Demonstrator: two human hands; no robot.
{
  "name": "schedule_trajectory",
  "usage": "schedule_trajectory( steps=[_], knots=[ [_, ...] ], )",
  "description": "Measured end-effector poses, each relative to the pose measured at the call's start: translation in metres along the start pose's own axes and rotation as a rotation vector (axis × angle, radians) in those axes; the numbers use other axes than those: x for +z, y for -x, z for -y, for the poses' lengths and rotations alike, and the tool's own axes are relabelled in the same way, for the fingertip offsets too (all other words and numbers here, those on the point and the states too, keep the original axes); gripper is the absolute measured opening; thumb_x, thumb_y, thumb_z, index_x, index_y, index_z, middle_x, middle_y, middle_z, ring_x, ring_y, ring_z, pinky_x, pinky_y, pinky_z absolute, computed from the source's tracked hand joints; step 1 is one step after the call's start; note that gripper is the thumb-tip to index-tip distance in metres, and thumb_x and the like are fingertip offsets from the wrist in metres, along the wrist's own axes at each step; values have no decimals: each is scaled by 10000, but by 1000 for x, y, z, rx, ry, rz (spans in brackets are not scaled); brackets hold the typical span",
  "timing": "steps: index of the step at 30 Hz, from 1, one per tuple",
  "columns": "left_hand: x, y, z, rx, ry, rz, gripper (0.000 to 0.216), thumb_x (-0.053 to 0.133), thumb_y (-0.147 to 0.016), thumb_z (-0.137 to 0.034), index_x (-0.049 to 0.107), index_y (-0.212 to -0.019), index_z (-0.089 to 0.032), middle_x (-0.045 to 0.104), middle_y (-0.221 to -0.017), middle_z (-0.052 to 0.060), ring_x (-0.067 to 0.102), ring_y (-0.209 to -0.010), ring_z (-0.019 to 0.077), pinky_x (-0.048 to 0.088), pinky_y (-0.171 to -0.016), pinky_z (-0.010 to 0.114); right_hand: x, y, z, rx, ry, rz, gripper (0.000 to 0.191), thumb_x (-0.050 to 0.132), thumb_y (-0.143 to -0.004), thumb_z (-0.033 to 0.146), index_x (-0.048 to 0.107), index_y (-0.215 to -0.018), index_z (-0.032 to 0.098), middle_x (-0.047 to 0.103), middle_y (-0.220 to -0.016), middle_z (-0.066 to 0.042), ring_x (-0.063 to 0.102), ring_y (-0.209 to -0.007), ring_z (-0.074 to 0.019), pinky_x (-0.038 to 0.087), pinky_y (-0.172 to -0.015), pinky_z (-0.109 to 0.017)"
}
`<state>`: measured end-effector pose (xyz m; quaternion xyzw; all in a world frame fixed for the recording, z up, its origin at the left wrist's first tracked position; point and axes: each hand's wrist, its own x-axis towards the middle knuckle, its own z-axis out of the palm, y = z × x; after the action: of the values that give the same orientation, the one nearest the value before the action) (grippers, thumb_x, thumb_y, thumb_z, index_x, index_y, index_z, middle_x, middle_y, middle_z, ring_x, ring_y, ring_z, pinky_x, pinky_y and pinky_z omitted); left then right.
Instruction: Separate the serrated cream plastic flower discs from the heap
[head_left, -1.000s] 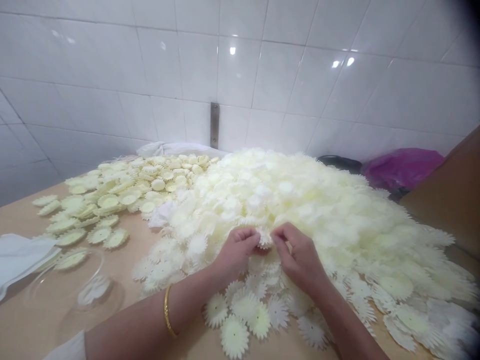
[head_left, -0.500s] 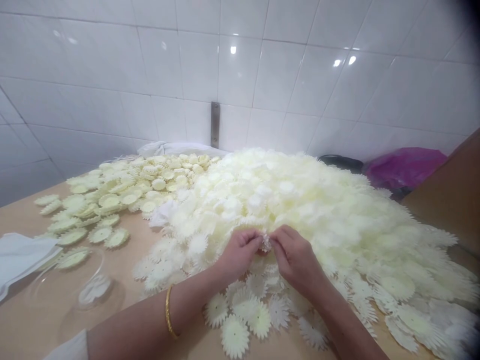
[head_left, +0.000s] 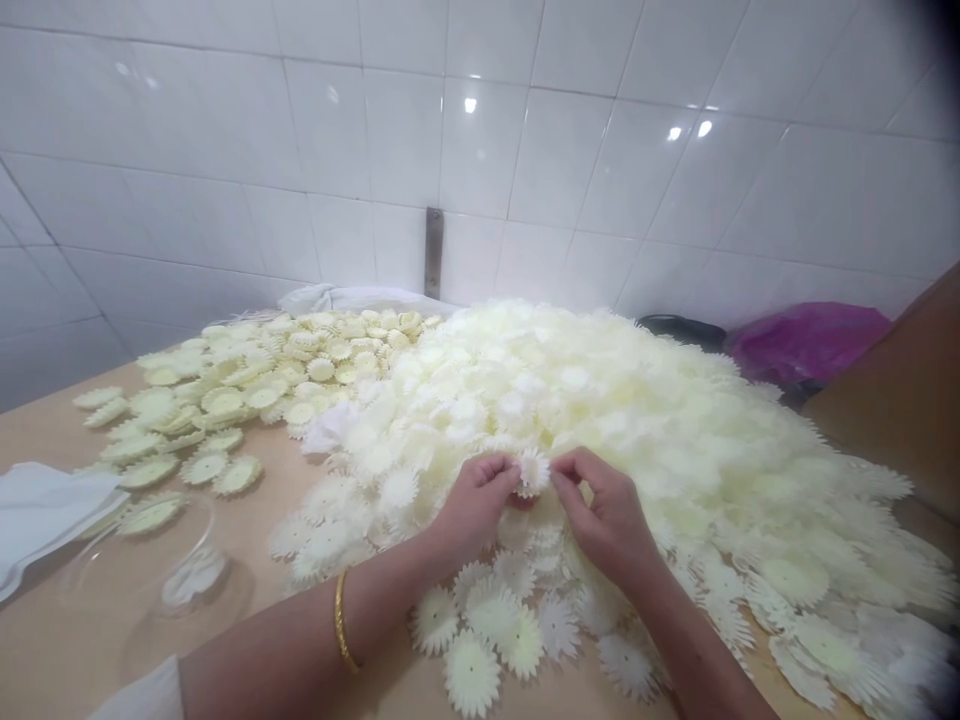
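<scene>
Between my hands is a small white flower-shaped piece [head_left: 534,472] with a fringed edge, its face turned toward me. The thumb and fingers of my left hand [head_left: 480,500] pinch it on its left side. My right hand [head_left: 604,515] has its thumb and forefinger drawn together at the piece's right edge. Right behind both hands rises a big heap of pale yellow-white flower pieces [head_left: 637,420], thin and toothed round the rim. Several loose flower pieces [head_left: 471,672] lie flat on the table below my wrists.
Thicker stacked flower discs [head_left: 225,400] spread over the table [head_left: 300,655] at left. A clear round dish [head_left: 139,575] holds a white lump [head_left: 193,580]. White paper [head_left: 52,515] lies at the left edge. Behind the heap are a purple bag [head_left: 814,340] and a tiled wall [head_left: 480,140].
The flower piece has turned so that its face shows more openly. My right hand has shifted slightly to the right, away from my left. The whole view has moved a little.
</scene>
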<state>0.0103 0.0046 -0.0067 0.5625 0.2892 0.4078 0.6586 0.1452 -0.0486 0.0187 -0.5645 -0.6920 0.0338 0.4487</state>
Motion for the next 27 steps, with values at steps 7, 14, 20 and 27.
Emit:
schedule_trajectory(
  steps=[7,14,20,27],
  knots=[
    [1,1,3,35,-45,12,218,525,-753,-330,566,-666,-135,533,-646,18,516,-648,129,430,-665,270,3,1,1,-71,-3,33,98,457,-810,160,545,-767,168,542,-736,-30,516,-695,-144,404,-626,-253],
    [0,1,3,50,43,79,252,515,-782,-360,577,-693,-132,532,-691,22,507,-696,125,433,-713,283,5,3,-1,-135,100,78,122,452,-818,149,569,-804,177,533,-747,-40,512,-716,-163,402,-649,-282],
    [-3,-2,10,5,135,51,238,570,-749,-336,557,-629,-130,499,-613,-2,521,-634,118,440,-708,300,4,2,-2,-110,81,67,144,446,-824,159,555,-731,169,524,-706,-30,508,-677,-149,401,-623,-267],
    [-2,-3,6,-41,230,100,177,618,-712,-290,619,-654,-122,566,-654,19,546,-648,123,449,-738,316,1,0,-4,-108,75,86,114,475,-807,151,564,-736,162,535,-704,-29,514,-680,-148,397,-628,-268]
  ],
)
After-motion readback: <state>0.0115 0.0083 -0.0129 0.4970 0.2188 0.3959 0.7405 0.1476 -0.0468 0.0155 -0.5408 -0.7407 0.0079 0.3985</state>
